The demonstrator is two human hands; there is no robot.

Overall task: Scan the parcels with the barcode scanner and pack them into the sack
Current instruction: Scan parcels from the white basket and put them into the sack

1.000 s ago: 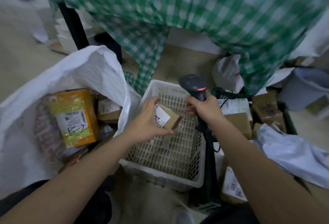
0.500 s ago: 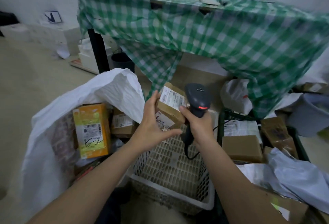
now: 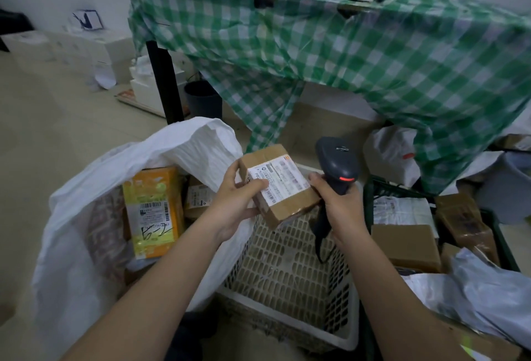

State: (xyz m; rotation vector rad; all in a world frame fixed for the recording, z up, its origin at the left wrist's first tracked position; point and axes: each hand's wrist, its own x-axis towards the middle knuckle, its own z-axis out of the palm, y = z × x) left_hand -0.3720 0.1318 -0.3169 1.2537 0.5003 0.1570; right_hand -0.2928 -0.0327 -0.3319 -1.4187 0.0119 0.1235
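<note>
At nine o'clock, the open white woven plastic sack [image 3: 86,217] holds a yellow-orange labelled carton [image 3: 153,211] and a small brown box [image 3: 198,199]. At centre, the left hand [image 3: 238,202] grips a small brown cardboard parcel [image 3: 280,185], white shipping label up, above the white perforated plastic basket [image 3: 287,268]. Just beside it at three o'clock, the right hand [image 3: 342,208] grips the dark grey handheld barcode scanner [image 3: 337,159]. Further right, brown parcels [image 3: 408,243] lie in a dark green crate [image 3: 500,243].
</note>
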